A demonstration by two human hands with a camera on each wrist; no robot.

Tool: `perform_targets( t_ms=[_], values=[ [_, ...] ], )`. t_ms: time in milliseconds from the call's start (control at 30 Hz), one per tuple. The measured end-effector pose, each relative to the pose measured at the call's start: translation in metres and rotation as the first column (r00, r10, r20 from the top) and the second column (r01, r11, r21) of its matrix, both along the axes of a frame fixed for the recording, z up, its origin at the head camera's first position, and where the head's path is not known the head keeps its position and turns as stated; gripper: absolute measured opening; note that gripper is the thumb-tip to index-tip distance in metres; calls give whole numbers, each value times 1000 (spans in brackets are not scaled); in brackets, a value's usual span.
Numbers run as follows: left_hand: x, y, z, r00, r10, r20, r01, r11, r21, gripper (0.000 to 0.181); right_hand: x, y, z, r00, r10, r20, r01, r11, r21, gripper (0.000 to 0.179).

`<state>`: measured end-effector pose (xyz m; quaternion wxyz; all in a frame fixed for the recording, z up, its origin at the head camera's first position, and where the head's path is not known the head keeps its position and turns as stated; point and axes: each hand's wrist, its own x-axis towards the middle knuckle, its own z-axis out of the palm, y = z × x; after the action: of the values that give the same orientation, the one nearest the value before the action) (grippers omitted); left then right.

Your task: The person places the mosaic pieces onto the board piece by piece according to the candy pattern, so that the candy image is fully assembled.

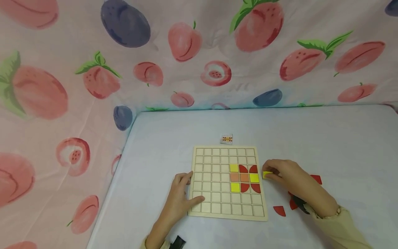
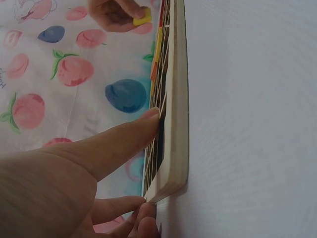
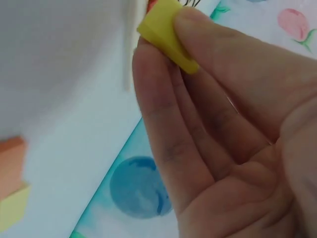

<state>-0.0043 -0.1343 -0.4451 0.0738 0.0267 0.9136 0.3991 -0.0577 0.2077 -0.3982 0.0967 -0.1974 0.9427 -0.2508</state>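
Observation:
A pale wooden grid board (image 1: 214,199) lies on the white table. My left hand (image 1: 178,199) steadies its left side, the straight thumb pressing on the top and the other fingers at the side edge. On the board's right part sit yellow squares (image 1: 235,187), orange squares (image 1: 244,177) and several red quarter-circle pieces (image 1: 245,187). Just off the right edge, my right hand (image 1: 287,173) pinches a yellow square tile (image 3: 166,32) between thumb and fingertips. In the left wrist view that tile (image 2: 142,16) shows beyond the board.
Behind the board lies a small patterned card (image 1: 226,139). Loose red pieces (image 1: 279,211) are scattered to the right, some partly hidden by the right forearm. An orange block (image 3: 11,166) and a yellow block (image 3: 14,208) appear in the right wrist view. A fruit-print cloth (image 1: 186,79) hangs behind.

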Motion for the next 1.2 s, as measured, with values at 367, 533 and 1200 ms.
perform_targets(
  t_ms=[367,533,1200],
  values=[
    [0,0,2,1000,-3,-4,3,1000,-1,87,-15,-37,7,998,43,34,-42,999,-27,13],
    [0,0,1,1000,-2,-9,2,1000,-3,86,-19,-50,6,997,49,59,-45,997,-67,12],
    [1,0,-1,1000,-5,-4,5,1000,10,86,-37,-90,-4,986,168,-15,-169,977,-128,7]
  ],
)
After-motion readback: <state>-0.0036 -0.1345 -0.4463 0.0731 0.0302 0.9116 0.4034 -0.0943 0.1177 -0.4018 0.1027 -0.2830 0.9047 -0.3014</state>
